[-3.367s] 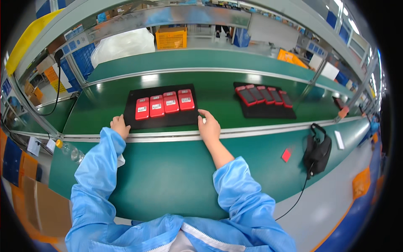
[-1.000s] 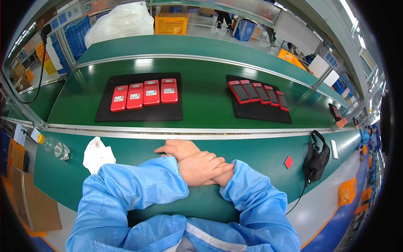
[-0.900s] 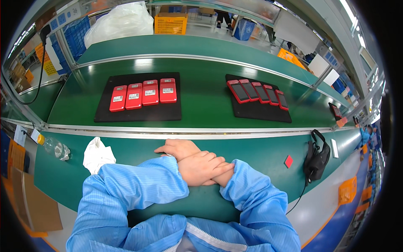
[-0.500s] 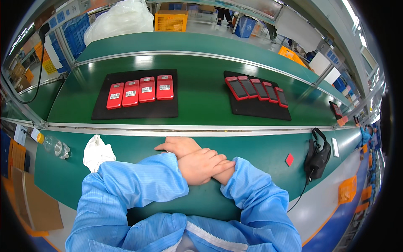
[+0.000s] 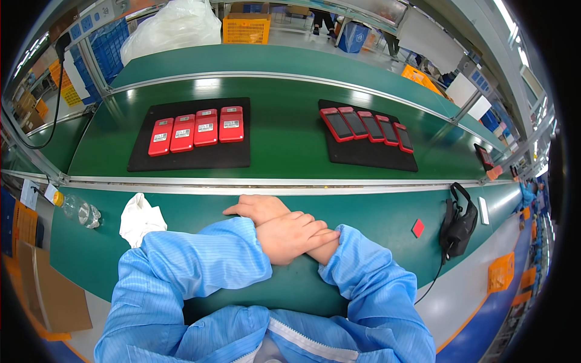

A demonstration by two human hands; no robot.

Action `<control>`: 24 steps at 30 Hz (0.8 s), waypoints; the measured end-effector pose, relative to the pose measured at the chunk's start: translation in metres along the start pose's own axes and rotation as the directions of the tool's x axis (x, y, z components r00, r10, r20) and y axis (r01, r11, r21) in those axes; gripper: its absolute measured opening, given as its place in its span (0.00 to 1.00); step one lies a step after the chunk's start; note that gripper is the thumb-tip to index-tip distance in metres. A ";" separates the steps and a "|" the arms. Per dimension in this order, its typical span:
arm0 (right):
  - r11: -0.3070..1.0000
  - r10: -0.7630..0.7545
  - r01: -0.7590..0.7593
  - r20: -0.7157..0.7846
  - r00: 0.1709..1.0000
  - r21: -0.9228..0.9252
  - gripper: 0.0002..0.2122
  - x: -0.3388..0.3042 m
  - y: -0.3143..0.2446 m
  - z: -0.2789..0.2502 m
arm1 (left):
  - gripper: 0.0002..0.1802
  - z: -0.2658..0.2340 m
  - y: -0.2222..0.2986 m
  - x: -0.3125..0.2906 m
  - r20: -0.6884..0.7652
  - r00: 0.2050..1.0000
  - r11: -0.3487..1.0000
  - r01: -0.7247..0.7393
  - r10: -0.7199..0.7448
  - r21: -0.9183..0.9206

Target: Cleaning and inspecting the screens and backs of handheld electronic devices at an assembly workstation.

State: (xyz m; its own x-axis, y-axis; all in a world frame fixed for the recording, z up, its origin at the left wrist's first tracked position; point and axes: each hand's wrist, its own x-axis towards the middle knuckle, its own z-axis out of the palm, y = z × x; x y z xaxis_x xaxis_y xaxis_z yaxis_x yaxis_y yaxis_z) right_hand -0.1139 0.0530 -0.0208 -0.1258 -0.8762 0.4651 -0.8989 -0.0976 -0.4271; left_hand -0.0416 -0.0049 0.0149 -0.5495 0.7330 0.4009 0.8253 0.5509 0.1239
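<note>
Our left hand [image 5: 290, 235] lies flat and empty across our right hand [image 5: 261, 209], also empty. Both rest on the green bench [image 5: 375, 218]. A black tray of red rectangular devices [image 5: 196, 128] sits at eleven o'clock.

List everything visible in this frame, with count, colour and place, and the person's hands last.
left tray: 1, black, on the conveyor belt, far left of the hands
red units: 4, red with pale labels, in a row on the left tray
right tray: 1, black, on the belt to the right
handsets: 5, red with dark screens, in a row on the right tray
cloth: 1, white, crumpled on the near bench, left
bottle: 1, clear plastic, lying at the bench's left end
red tag: 1, small, on the bench at right
scanner: 1, black, corded, right end of the bench
crate: 1, yellow, far background
left hand: bare, lying over the right wrist
right hand: bare, flat on the bench
</note>
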 end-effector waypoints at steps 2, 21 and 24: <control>1.000 -0.010 0.010 -0.009 1.000 -0.005 0.19 -0.002 0.003 0.000 | 0.36 0.005 0.000 0.002 -0.014 1.000 1.000 0.007 -0.007 0.020; 0.999 -0.036 0.035 -0.075 0.997 -0.007 0.14 -0.015 0.006 -0.014 | 0.42 0.015 0.004 0.020 -0.021 1.000 0.999 0.019 -0.019 0.039; 0.999 -0.046 0.046 -0.080 0.996 -0.008 0.14 -0.018 0.008 -0.016 | 0.43 0.018 0.005 0.024 -0.026 0.999 0.999 0.021 -0.020 0.033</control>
State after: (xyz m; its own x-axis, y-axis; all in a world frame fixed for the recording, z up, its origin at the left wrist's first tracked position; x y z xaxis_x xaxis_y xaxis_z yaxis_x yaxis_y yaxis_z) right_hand -0.1252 0.0756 -0.0201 -0.1176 -0.8300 0.5452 -0.9070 -0.1337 -0.3992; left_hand -0.0534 0.0225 0.0090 -0.5621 0.7112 0.4221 0.8091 0.5787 0.1024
